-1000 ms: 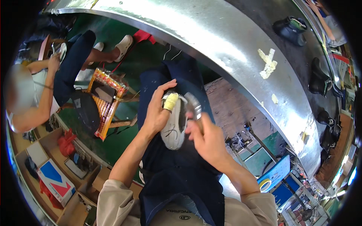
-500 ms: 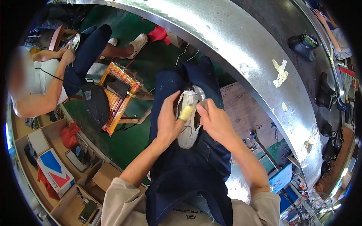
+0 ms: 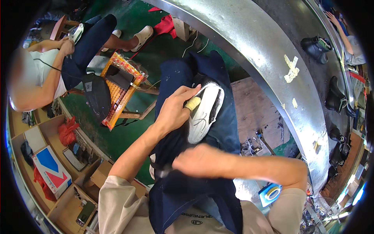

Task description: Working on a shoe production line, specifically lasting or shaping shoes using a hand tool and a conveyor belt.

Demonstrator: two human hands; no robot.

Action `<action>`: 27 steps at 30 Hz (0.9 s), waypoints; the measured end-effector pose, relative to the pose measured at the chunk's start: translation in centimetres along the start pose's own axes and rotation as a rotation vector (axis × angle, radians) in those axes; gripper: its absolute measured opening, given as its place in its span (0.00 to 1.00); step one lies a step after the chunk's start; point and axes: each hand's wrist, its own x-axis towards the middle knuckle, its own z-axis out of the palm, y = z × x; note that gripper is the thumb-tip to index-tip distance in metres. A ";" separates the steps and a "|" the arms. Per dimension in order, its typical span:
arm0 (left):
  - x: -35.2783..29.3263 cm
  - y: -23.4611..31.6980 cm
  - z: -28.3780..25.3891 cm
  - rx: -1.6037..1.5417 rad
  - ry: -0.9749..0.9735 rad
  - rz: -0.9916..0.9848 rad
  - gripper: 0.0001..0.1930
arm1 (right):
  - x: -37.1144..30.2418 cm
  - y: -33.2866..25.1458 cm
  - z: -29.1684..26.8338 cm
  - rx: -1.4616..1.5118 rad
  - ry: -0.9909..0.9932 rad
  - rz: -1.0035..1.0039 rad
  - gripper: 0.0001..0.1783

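Note:
A shoe (image 3: 204,113) with a pale underside facing up and dark material round its rim lies on my lap. A thin dark thread loops across the lower part of that underside. My left hand (image 3: 177,107) grips the shoe along its left edge, with a yellow wrap (image 3: 193,103) around the thumb. My right hand (image 3: 196,160) is apart from the shoe, near my waist, closed and smeared by motion. A blurred greyish thing sticks out past its fingers to the left; its kind cannot be made out.
A curved metal-topped bench (image 3: 269,50) sweeps along the right, with dark boots (image 3: 316,48) beyond it. Left of my knees stands a small beaded seat (image 3: 117,93) holding a phone (image 3: 120,78) and a black bag (image 3: 96,97). A seated person (image 3: 50,70) handles a shoe nearby. Wooden compartments (image 3: 54,132) hold boxes.
My right hand has left the shoe and swung down and left toward my waist. The shoe has tilted, its upper end leaning right, while my left hand keeps hold.

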 end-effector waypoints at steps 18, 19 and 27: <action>-7.2 -2.6 7.0 -0.994 -0.067 -0.748 0.24 | -5.7 3.2 -6.0 -0.250 -0.032 0.621 0.12; -6.8 -0.3 6.2 -1.067 -0.045 -0.815 0.23 | -5.3 2.8 -5.9 -0.193 -0.072 0.631 0.14; -6.8 -0.5 3.7 -1.460 -0.064 -0.802 0.28 | -2.1 2.6 0.0 0.113 0.145 0.670 0.17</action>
